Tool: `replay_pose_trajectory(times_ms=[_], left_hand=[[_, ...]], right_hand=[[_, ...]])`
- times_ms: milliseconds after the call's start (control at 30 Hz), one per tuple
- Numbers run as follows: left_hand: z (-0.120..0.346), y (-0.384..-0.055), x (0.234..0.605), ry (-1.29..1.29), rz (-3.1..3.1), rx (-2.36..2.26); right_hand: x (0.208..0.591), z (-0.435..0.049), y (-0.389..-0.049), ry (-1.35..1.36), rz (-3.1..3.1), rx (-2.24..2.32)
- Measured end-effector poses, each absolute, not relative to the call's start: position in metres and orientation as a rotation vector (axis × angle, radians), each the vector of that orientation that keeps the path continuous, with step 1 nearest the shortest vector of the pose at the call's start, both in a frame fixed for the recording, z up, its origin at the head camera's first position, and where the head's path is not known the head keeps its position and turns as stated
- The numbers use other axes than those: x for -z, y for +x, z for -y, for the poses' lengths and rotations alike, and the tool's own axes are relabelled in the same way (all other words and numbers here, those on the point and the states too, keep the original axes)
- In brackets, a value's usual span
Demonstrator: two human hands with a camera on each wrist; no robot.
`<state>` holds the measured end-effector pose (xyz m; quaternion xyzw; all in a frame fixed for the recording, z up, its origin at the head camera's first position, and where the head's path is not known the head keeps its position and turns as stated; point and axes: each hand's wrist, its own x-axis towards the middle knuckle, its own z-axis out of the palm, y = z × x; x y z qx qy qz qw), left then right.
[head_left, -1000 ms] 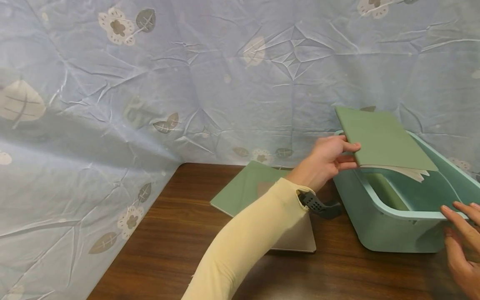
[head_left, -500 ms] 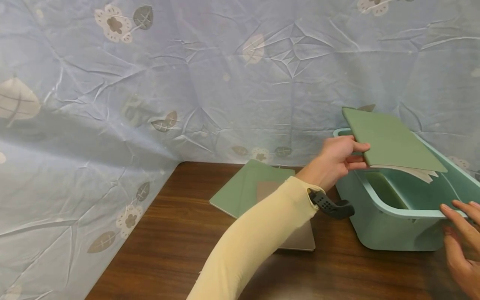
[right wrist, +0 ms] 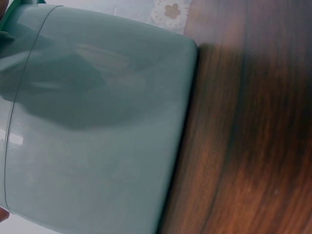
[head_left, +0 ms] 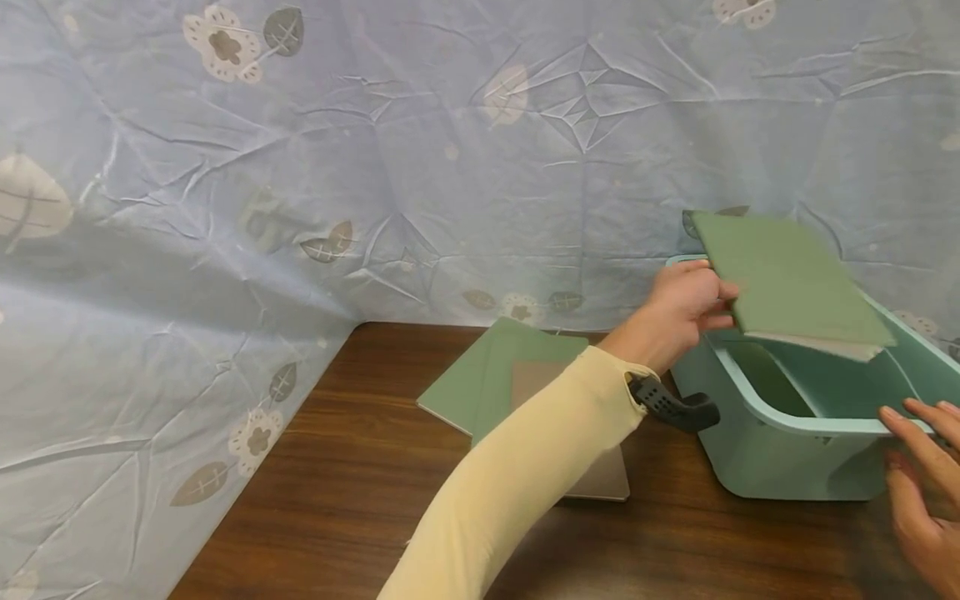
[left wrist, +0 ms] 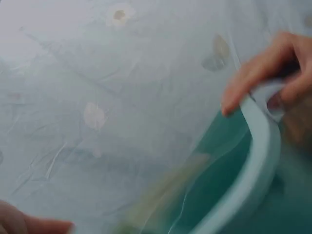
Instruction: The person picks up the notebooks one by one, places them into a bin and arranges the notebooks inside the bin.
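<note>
In the head view my left hand (head_left: 686, 308) grips a green notebook (head_left: 802, 283) by its left edge, thumb on the cover. The notebook is held above a pale teal bin (head_left: 795, 458), its loose page edges showing at the lower side. At the bin's near right corner, my right hand (head_left: 930, 492) holds the rim. In the left wrist view the right hand's fingers (left wrist: 258, 73) lie over that rim (left wrist: 261, 151) with the thumb on the outside. Inside the bin, a flat olive-green thing (head_left: 772, 383) lies partly in shadow.
Left of the bin, green notebooks (head_left: 468, 383) and a brownish notebook (head_left: 600, 479) overlap on the dark wooden table (head_left: 360, 467), partly hidden by my left sleeve (head_left: 517, 467). A patterned cloth (head_left: 450, 167) hangs behind. The right wrist view shows the bin's outer wall (right wrist: 97, 146).
My left hand has carried the green notebook a little to the right over the bin, and its fanned pages have drawn closer together. The right hand has stayed at the rim.
</note>
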<state>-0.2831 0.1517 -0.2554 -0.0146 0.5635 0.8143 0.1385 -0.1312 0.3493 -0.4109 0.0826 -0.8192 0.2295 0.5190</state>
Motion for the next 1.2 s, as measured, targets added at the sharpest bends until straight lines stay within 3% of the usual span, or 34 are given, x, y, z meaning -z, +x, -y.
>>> replay_pose_trajectory(times_ms=[1200], left_hand=[[-0.109,-0.291,0.264,-0.010,-1.490,-2.331]], right_hand=[[0.413,-0.350,-0.139,0.270,1.816,-0.610]])
